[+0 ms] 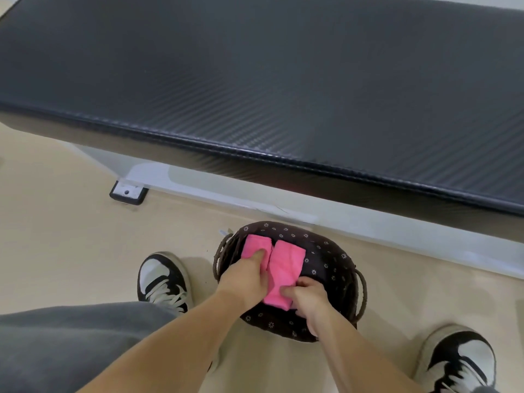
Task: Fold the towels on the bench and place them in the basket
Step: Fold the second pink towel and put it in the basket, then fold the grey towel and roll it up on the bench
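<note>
Presently catalogued, with the fabric-lined basket [334, 268] as reference.

- **Left pink towel [252, 246]:** folded, laid inside the basket on its left side.
- **Right pink towel [286, 262]:** folded, laid inside the basket beside the first and touching it.
- **Left hand [246, 279]:** fingers kept fairly straight, pressed down on the left pink towel.
- **Right hand [310, 297]:** fingers curled round the near end of the right pink towel.
- **Padded bench [255, 80]:** beyond the basket; no towel is seen on the part shown.
- **Progress:** folding is judged done. Only settling and release of the towels appear left.
</note>
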`<state>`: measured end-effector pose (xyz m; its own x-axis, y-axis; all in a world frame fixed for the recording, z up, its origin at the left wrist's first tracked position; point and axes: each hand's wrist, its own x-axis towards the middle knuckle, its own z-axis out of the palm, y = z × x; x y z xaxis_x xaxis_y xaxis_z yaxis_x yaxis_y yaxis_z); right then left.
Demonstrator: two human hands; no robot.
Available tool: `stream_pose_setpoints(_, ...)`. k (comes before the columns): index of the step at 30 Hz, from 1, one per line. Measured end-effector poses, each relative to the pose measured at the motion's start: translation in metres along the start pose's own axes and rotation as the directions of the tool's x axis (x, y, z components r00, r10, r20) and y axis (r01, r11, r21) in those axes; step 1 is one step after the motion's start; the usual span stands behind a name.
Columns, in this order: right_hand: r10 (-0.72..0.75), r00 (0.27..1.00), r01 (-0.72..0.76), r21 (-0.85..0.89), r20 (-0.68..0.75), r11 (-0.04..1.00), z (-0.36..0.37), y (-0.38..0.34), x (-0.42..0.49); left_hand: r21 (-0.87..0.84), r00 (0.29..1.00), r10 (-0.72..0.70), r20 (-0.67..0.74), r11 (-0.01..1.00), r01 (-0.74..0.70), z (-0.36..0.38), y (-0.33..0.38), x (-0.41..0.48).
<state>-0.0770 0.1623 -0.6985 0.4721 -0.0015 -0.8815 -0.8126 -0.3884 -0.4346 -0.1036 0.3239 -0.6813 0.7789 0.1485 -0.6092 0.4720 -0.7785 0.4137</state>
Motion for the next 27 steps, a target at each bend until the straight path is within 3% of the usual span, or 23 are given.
stream_pose_setpoints(4,-0.126,0.988,0.111,-0.155,-0.089,0.982,0.003,0.004,0.0,0.064,0.958,-0.049,0.284,0.997,0.032,0.007,0.004,-0.002)
stream_pose_setpoints(8,-0.199,0.977,0.165,-0.325,-0.072,0.931,-0.004,0.001,0.004,0.122,0.939,-0.092,0.332,0.991,0.054,0.009,0.011,0.006)
stream_pose_setpoints(11,-0.209,0.973,0.163,-0.356,-0.095,0.92,-0.012,0.0,0.001,-0.023,0.951,-0.111,0.288,0.992,0.123,0.002,0.015,0.0)
stream_pose_setpoints(14,-0.247,0.96,0.183,-0.373,-0.132,0.909,-0.026,-0.004,-0.012,0.061,0.974,-0.044,0.224,0.998,0.031,-0.001,0.014,-0.008)
stream_pose_setpoints(17,-0.318,0.94,0.242,-0.419,-0.122,0.875,-0.039,-0.015,-0.035,0.026,0.982,0.01,0.188,1.0,-0.015,-0.011,0.018,-0.019)
stream_pose_setpoints(23,-0.472,0.881,0.385,-0.557,-0.015,0.736,-0.066,-0.063,-0.11,0.075,0.983,0.18,0.029,0.981,-0.181,-0.07,0.073,-0.06)
stream_pose_setpoints(27,-0.557,0.824,0.478,-0.65,0.1,0.59,-0.106,-0.104,-0.196,0.068,0.938,0.346,-0.035,0.937,-0.343,-0.104,0.129,-0.103)
